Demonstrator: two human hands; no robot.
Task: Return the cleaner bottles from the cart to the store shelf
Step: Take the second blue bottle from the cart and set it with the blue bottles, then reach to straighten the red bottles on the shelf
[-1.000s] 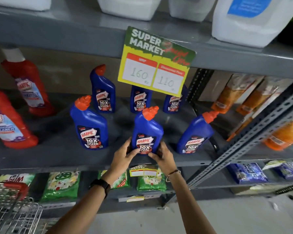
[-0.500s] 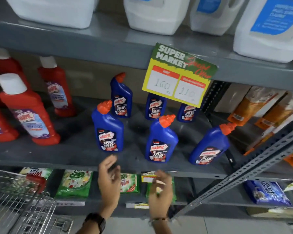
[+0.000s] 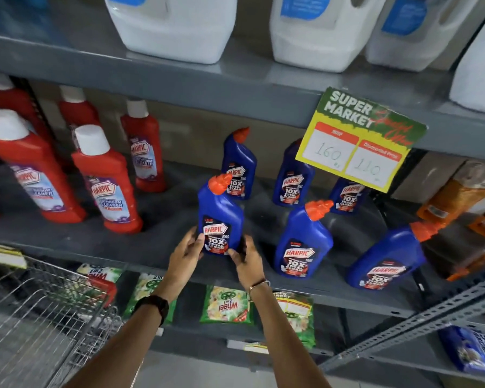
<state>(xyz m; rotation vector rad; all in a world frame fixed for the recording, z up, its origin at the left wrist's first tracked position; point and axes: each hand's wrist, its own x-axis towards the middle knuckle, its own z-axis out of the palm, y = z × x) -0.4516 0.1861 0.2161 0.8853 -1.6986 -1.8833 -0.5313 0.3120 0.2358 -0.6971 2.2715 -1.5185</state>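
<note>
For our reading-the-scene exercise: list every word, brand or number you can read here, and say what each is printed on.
"SUPER MARKET", "160", "110": sale sign hanging on the upper shelf edge; its small headings are blurred.
"HARPIC", "10X TOTAL CLEAN": blue bottle held by the left hand and right hand.
"HARPIC", "CLEANER": red bottle.
"Wheel": green packet, upside down.
Jug labels: unreadable.

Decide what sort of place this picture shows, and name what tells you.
Most likely a supermarket aisle: a price sign reading "Super Market", metal shelving stocked with many identical cleaner bottles, and a wire cart.
</note>
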